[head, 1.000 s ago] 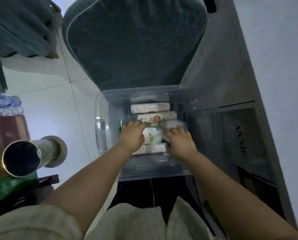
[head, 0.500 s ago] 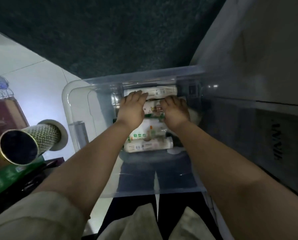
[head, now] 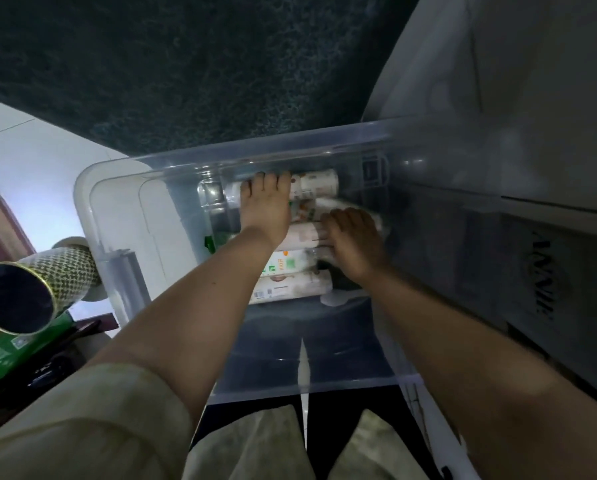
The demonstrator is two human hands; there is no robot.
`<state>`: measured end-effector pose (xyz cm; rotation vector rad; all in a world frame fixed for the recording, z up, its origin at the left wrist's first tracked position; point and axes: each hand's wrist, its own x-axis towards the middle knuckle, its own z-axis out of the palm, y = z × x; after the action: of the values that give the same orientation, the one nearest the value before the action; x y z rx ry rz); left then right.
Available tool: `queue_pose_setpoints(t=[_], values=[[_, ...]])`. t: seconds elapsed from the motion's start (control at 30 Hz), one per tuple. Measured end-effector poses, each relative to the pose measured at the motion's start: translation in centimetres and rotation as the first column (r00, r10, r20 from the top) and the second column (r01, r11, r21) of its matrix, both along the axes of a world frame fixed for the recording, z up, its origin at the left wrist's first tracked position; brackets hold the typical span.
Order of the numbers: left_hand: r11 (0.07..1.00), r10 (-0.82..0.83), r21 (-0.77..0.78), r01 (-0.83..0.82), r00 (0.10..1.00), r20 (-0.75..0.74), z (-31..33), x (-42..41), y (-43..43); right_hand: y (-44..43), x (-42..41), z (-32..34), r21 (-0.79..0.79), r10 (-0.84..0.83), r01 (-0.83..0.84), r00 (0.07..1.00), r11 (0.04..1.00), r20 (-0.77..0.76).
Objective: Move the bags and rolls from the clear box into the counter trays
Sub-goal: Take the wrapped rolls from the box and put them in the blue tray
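Both hands are inside the clear box (head: 117, 209), arms extended forward and down from rolled-up pale sleeves. The left hand (head: 264, 209) lies palm-down, fingers straight and together, flat on the farthest roll (head: 316, 183) at the box's far wall; it is released, not gripping. The right hand (head: 354, 242) is palm-down with fingers spread over the middle rolls; whether it is grasping cannot be told because of blur. The rolls (head: 290, 289) lie side by side in a row on the box bottom. A patterned tube (head: 30, 292) stands left of the box.
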<state>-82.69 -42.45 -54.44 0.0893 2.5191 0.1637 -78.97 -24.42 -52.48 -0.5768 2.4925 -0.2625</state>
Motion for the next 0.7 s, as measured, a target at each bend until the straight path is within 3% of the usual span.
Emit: queue_pose_setpoints(t=[0.13,0.23,0.37,0.5,0.7], values=[[0.998,0.017,-0.055,-0.014,0.998,0.068,0.4,-0.2,0.6,1.7,0.4,1.1,-0.062,-0.013,0.016,0.998,0.998,0.054],[0.997,0.077,0.002,-0.078,0.992,0.103,2.7,1.1,0.0,2.2,1.0,3.4,-0.109,-0.073,0.083,0.993,0.991,0.090],[0.980,0.118,0.166,-0.113,0.993,-0.025,8.6,3.6,-0.6,3.0,1.9,8.2,-0.108,-0.095,0.107,0.990,0.988,0.104],[0.980,0.143,0.159,-0.117,0.977,-0.160,15.8,4.8,-0.2,3.9,2.9,13.7,-0.163,-0.090,0.101,0.993,0.981,0.076],[0.975,0.187,0.187,-0.124,0.911,-0.368,26.4,5.6,1.8,5.7,3.6,22.9,-0.250,-0.073,0.031,0.984,0.968,-0.160]])
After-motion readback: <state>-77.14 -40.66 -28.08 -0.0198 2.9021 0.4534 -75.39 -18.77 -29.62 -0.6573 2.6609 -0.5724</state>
